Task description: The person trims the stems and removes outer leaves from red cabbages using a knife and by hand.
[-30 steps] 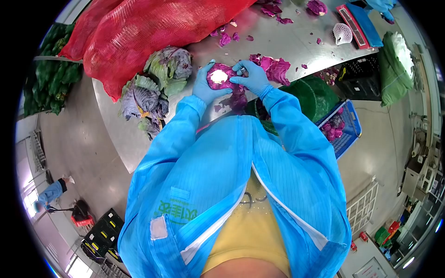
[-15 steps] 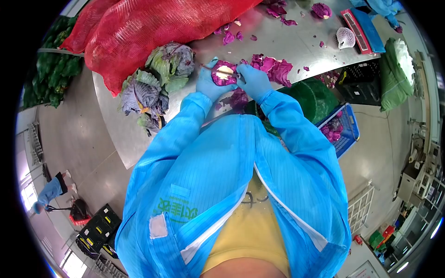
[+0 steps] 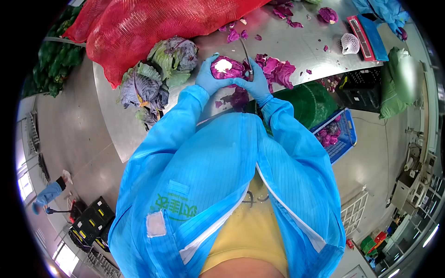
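White foam net [image 3: 350, 44] is lying on the steel table [image 3: 301, 46] at 2 o'clock, just beside a red-and-blue box [image 3: 367, 38]. Green sack [image 3: 393, 88] with white contents is sitting between 2 and 3. Dark green mesh bags [image 3: 52, 69] are sitting at 10. Person in blue [image 3: 47, 194] is standing between 8 and 9, near black crates [image 3: 92, 220] at 8. White rack [image 3: 354, 212] is standing at 4.
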Tool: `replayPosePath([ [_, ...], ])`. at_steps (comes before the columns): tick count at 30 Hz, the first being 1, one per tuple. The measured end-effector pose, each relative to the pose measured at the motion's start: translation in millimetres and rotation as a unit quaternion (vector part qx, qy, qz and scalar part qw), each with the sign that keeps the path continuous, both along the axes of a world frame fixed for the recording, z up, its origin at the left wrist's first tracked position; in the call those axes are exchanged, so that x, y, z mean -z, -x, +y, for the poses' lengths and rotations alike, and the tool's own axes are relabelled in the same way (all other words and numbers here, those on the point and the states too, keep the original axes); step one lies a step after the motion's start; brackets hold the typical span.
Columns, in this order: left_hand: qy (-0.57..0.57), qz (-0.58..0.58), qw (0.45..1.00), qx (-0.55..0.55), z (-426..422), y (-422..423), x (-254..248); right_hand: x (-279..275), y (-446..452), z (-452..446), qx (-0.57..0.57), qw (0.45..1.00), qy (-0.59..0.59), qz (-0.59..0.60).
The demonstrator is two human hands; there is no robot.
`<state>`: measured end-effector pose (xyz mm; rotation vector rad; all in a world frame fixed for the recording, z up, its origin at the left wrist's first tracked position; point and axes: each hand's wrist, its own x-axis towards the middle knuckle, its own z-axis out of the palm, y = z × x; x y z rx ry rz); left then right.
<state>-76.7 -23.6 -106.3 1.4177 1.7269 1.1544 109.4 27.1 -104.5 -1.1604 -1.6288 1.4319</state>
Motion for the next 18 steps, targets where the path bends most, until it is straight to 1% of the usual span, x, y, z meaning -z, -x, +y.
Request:
replayPosePath([
  [1,-0.004,-0.026,1.000,0.009,1,1,3,0,1,1,-0.023,0.998,-0.057,-0.012],
  [2,-0.004,-0.027,1.000,0.007,2,2,6,-1,1,1,-0.034,0.997,-0.063,-0.018],
  [3,0.001,-0.055,0.998,0.009,2,2,7,-2,1,1,-0.036,0.997,-0.063,-0.018],
  [4,0.005,-0.083,0.996,0.011,3,3,9,-3,2,1,-0.038,0.999,0.008,0.038],
  [5,0.004,-0.084,0.996,0.008,4,5,9,-3,2,1,-0.040,0.992,0.079,0.094],
  [7,0.008,-0.075,0.997,0.008,4,5,7,-9,2,-1,-0.029,0.997,0.061,0.040],
  [8,0.008,-0.077,0.997,0.007,3,5,6,-11,2,-3,0.000,1.000,-0.028,-0.013],
  [9,0.001,-0.096,0.995,0.015,3,5,3,-14,2,-4,0.030,0.990,-0.118,-0.066],
  [10,-0.006,-0.115,0.993,0.022,3,4,1,-12,0,-5,0.030,0.990,-0.118,-0.067],
  [11,-0.007,-0.116,0.993,0.022,4,4,2,-8,0,-5,0.021,0.983,-0.163,-0.081],
  [12,0.001,-0.082,0.996,0.022,5,4,5,-10,1,-5,0.012,0.974,-0.207,-0.095],
  [13,0.009,-0.049,0.999,0.022,4,4,6,-13,2,-5,0.010,0.974,-0.206,-0.094],
  [15,0.011,-0.058,0.998,0.020,4,5,8,-19,3,-3,0.019,0.965,-0.245,-0.096],
  [16,0.012,-0.068,0.997,0.021,4,6,9,-19,3,-5,0.018,0.965,-0.245,-0.096],
  [18,0.000,-0.082,0.996,0.022,3,7,9,-20,4,-6,0.030,0.976,-0.196,-0.093],
])
